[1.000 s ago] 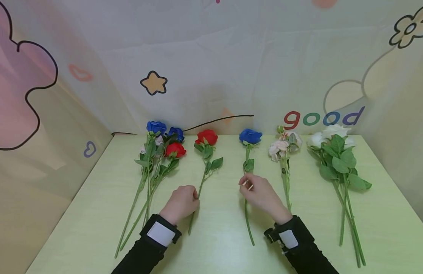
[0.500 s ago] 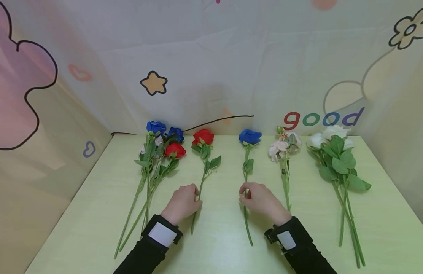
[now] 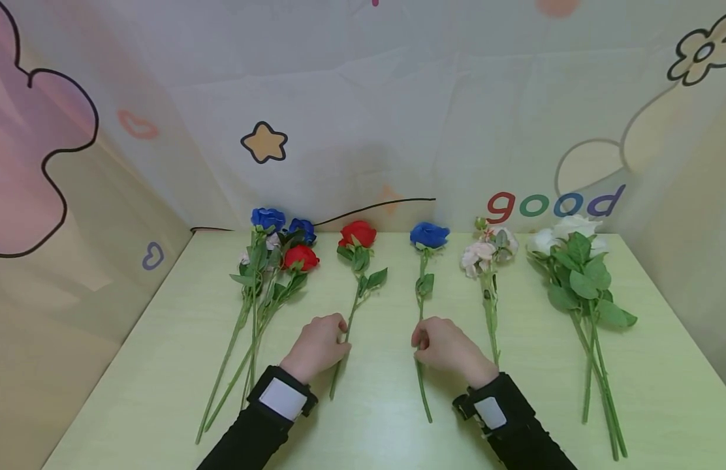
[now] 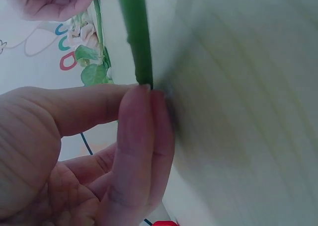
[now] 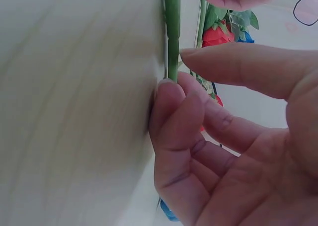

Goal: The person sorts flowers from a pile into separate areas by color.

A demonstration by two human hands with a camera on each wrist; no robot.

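Observation:
A single red rose [image 3: 358, 233] lies on the table left of centre, its green stem running toward me. My left hand [image 3: 317, 346] pinches that stem low down; in the left wrist view the thumb and fingertips meet at the stem [image 4: 136, 35]. To its right lies a single blue rose [image 3: 430, 235]. Its stem [image 5: 172, 32] passes between the curled fingers and thumb of my right hand [image 3: 451, 347], close to the tabletop. Both flower heads point to the back of the table.
At the left lies a bunch of blue, red and pale roses [image 3: 268, 261]. Pale pink flowers [image 3: 479, 256] lie right of the blue rose, and white roses [image 3: 574, 228] with long stems farther right. A printed cloth [image 3: 363, 130] hangs behind the table [image 3: 386, 424].
The red rose shifted left, then back right with my left hand. My right hand slid nearer along the blue rose's stem, whose lower end moved slightly left.

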